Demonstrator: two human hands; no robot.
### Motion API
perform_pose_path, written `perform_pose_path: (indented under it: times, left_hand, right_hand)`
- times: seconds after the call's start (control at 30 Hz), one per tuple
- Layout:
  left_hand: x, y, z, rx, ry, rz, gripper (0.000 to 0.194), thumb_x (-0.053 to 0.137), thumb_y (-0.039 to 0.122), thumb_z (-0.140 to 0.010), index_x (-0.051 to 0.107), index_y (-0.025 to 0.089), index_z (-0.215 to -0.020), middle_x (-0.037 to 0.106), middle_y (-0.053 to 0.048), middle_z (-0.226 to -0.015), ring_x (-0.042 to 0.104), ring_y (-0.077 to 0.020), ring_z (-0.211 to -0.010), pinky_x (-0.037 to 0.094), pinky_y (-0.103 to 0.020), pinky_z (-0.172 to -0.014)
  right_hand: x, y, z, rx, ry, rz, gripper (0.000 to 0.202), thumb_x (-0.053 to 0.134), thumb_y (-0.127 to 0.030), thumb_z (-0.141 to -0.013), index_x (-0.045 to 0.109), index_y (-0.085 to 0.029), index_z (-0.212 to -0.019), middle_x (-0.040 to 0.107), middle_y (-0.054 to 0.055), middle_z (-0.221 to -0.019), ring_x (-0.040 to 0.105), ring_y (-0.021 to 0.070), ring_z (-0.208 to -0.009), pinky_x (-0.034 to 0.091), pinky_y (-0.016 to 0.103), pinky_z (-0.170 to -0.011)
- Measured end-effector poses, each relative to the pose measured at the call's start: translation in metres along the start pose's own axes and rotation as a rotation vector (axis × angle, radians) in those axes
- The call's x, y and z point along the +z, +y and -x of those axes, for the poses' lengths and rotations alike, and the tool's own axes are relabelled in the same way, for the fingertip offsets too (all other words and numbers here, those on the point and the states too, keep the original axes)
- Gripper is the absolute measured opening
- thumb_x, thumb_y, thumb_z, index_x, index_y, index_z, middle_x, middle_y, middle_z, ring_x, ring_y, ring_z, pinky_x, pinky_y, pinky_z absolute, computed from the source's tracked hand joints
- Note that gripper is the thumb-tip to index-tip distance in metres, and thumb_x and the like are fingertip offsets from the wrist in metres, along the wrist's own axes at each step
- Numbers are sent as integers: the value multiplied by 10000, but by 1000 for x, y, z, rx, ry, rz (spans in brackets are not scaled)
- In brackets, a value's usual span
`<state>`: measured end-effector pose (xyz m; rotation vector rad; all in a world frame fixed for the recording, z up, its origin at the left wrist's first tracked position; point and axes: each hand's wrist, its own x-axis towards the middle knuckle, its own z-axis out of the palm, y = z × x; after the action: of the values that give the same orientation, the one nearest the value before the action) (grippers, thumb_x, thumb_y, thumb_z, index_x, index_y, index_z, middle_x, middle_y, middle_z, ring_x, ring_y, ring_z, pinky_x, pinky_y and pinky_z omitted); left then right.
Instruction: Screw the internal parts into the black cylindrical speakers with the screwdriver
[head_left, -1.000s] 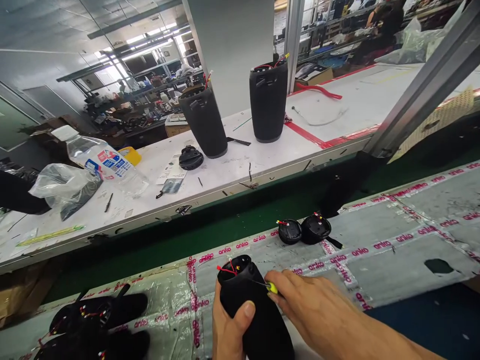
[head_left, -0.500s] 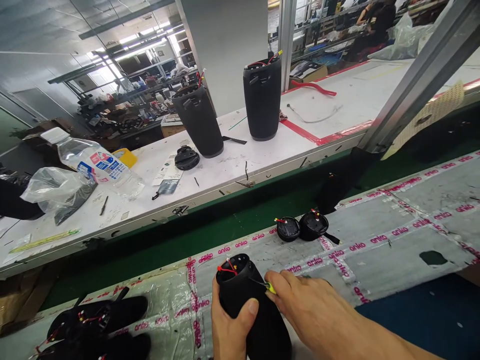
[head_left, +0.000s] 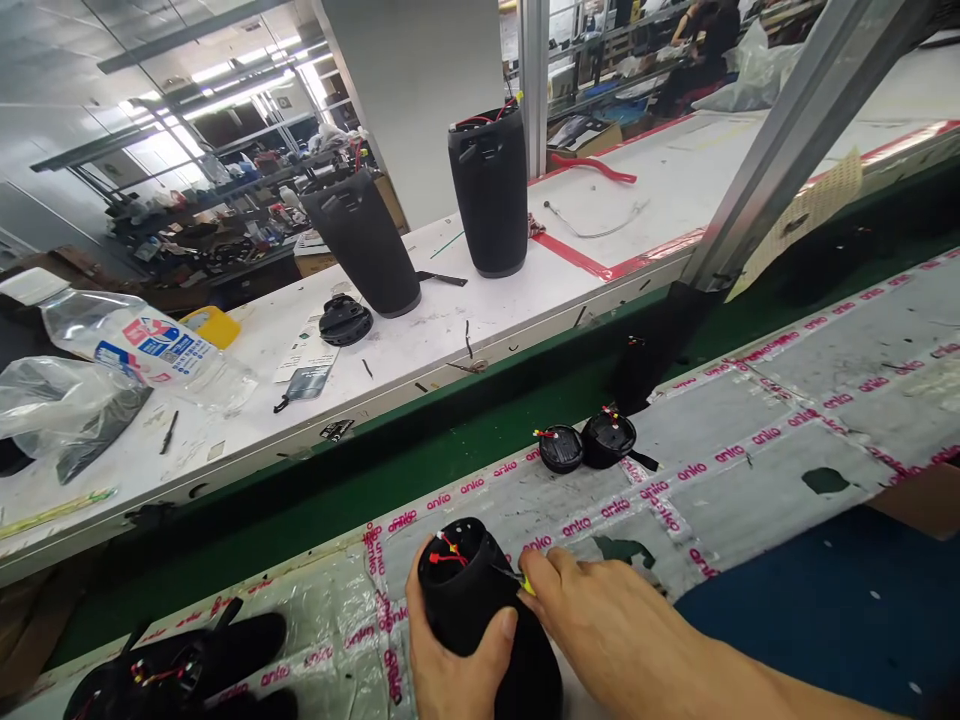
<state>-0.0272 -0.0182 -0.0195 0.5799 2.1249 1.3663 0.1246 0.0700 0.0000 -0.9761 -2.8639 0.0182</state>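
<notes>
The left hand [head_left: 457, 665] is gripping a black speaker shell [head_left: 487, 625] on the taped bench [head_left: 750, 480], while the right hand [head_left: 607, 630] is pinching a yellow-tipped wire [head_left: 525, 583] at its rim. Farther off, two round caps [head_left: 586, 445] are lying.

I see a black speaker shell [head_left: 480, 610], red wires [head_left: 444, 552], a yellow-green connector [head_left: 529, 587], pink-lettered tape [head_left: 480, 485], a green belt [head_left: 420, 450].
</notes>
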Motion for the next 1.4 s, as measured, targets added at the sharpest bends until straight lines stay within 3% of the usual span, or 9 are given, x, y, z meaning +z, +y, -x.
perform_pose_path:
  times: [0.3,0.43,0.5,0.6,0.67,0.73,1.0,1.4]
  left_hand:
    - [9,11,4,-35,-14,116,917,911,612,-647,554,250,-1410,725,-110,-1325,690,-394,-1238,510,-518,-1150]
    - [-4,10,-14,-148,210,-8,837,823,666,-765,532,232,-1419,688,-148,-1305,673,-416,-1228,496,-600,-1122]
    - [-16,8,-24,-175,260,-22,792,814,686,-780,561,239,-1382,700,-137,-1287,674,-417,-1228,497,-592,-1106]
    - [-26,10,-26,-126,33,55,804,869,661,-724,604,233,-1351,770,-109,-1208,728,-386,-1139,551,-509,-1026]
    - [-25,15,-19,-130,-143,112,826,886,658,-693,624,210,-1336,811,-100,-1129,758,-365,-1063,574,-458,-970]
    - [-20,21,-11,-125,-240,125,851,911,639,-657,640,196,-1331,825,-108,-1145,763,-359,-1067,567,-440,-986]
    - [-10,38,0,-78,-287,151,852,947,544,-590,696,229,-1341,802,-118,-1286,715,-403,-1242,504,-491,-1139]
    - [-7,42,2,-66,-319,171,829,950,534,-594,693,233,-1322,807,-107,-1251,709,-391,-1217,511,-508,-1148]
  right_hand:
    - [-7,12,9,23,116,-336,226,586,-121,-996,505,-257,-1157,745,-54,-812,743,232,-557,366,370,-520]
    - [-8,25,32,46,112,-416,211,518,-145,-1039,505,-267,-1211,760,-58,-786,733,222,-535,385,367,-482]
    - [-11,30,38,55,114,-456,210,482,-134,-1057,506,-278,-1209,775,-58,-813,730,200,-542,389,353,-476]
    - [-16,33,31,-4,125,-448,201,504,-113,-1045,499,-287,-1146,765,-65,-843,738,185,-581,405,340,-496]
    - [-18,34,20,-67,126,-403,218,570,-118,-1013,498,-280,-1139,747,-62,-858,751,189,-637,421,337,-527]
    - [-21,35,8,-136,149,-323,253,613,-114,-969,503,-264,-1141,713,-55,-832,723,195,-620,403,346,-532]
    - [-32,57,-11,-368,128,-72,420,662,4,-757,532,-234,-1079,602,-21,-812,579,214,-640,316,377,-569]
    - [-30,66,-14,-454,99,-24,420,595,34,-761,541,-232,-1081,574,-8,-827,543,208,-669,256,382,-570]
